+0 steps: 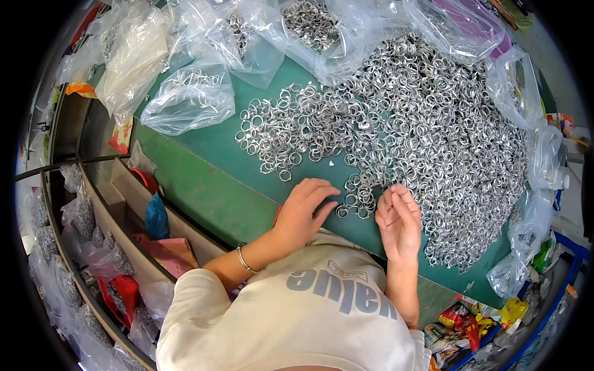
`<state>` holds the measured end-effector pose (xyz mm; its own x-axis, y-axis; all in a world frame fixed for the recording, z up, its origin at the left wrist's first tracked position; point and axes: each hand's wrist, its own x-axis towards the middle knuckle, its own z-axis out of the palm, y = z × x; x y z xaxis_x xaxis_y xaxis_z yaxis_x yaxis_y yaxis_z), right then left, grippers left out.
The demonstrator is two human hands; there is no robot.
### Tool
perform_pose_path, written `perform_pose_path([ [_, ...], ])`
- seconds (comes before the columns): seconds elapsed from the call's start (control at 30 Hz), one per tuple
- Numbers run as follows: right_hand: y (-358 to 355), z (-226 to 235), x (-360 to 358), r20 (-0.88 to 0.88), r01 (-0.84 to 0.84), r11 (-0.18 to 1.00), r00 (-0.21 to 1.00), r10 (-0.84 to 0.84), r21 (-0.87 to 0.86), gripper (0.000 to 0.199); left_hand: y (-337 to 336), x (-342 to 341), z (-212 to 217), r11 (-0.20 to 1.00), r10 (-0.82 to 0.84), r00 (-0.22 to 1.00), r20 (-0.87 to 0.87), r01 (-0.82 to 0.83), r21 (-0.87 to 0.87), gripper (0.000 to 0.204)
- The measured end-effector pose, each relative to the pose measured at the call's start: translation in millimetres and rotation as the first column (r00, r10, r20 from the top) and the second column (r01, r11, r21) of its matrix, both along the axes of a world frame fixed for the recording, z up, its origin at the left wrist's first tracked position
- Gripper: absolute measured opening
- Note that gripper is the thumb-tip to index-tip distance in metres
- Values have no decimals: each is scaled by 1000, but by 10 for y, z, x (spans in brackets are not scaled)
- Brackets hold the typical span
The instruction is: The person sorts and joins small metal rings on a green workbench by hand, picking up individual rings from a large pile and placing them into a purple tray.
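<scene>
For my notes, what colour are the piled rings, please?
Silver rings, clearest in the head view.

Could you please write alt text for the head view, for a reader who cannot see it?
A bare left hand and right hand are at the near edge of a broad heap of silvery rings on a green table. Clear plastic bags lie along its far and right sides.

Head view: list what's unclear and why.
In the head view:
Bare right hand: whether it holds a ring; curled fingers hide this.
Heaped silver metal rings: lower layers, under upper ones.
Crumpled blue plastic bag: contents, behind its film.
Bare left hand: palm, hidden by its back.
</scene>
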<state>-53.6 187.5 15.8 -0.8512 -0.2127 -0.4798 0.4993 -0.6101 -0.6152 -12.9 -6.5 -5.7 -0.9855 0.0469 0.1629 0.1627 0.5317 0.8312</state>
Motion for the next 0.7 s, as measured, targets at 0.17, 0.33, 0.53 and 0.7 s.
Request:
perform_pose_path([
  [0.17,54,13,104,-227,-66,608,891,392,791,9,75,77,38,974,-85,994,70,98,-206,37],
  [0.33,-31,-23,199,-202,345,-66,684,701,936,20,151,78,-26,967,-57,994,92,78,-242,36],
  [0.53,27,-19,131,-308,512,-105,656,689,853,22,37,66,-15,994,-2,996,86,11,-106,35],
  [0.7,-265,-96,195,-227,438,-66,582,781,897,34,16,28,-16,988,30,999,43,-23,-152,36],
])
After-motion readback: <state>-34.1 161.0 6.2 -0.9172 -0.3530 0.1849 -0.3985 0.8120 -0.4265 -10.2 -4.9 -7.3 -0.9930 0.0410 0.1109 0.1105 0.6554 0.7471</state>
